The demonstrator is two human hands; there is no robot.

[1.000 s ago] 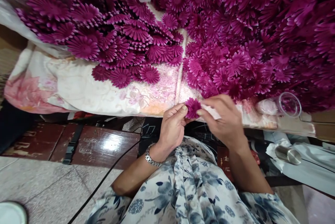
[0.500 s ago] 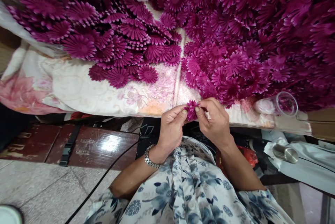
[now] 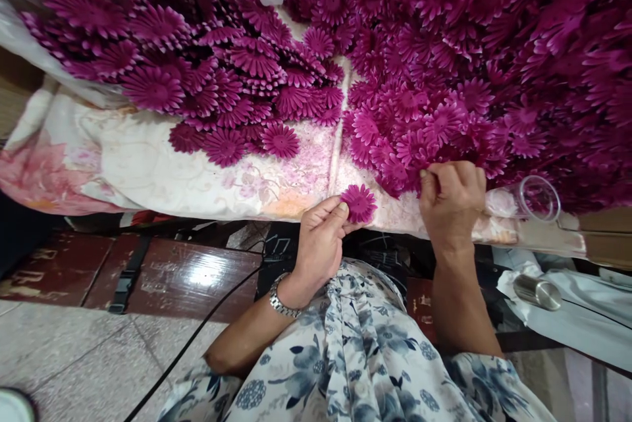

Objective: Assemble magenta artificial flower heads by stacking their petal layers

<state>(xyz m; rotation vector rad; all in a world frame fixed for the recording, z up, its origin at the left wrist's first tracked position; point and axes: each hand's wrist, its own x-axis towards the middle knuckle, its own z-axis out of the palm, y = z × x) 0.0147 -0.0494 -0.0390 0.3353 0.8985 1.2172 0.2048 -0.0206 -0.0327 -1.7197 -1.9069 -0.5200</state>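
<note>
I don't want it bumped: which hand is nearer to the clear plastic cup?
Right: the right hand is just left of the clear plastic cup; the left hand is farther left, pinching a magenta flower head.

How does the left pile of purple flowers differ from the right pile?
The left pile takes up less of the view; the right pile is bigger and runs past the picture's edge. The left pile shows flat blooms stacked in layers, while the right pile looks looser and more jumbled. Both share purple, narrow-petaled flowers.
</note>
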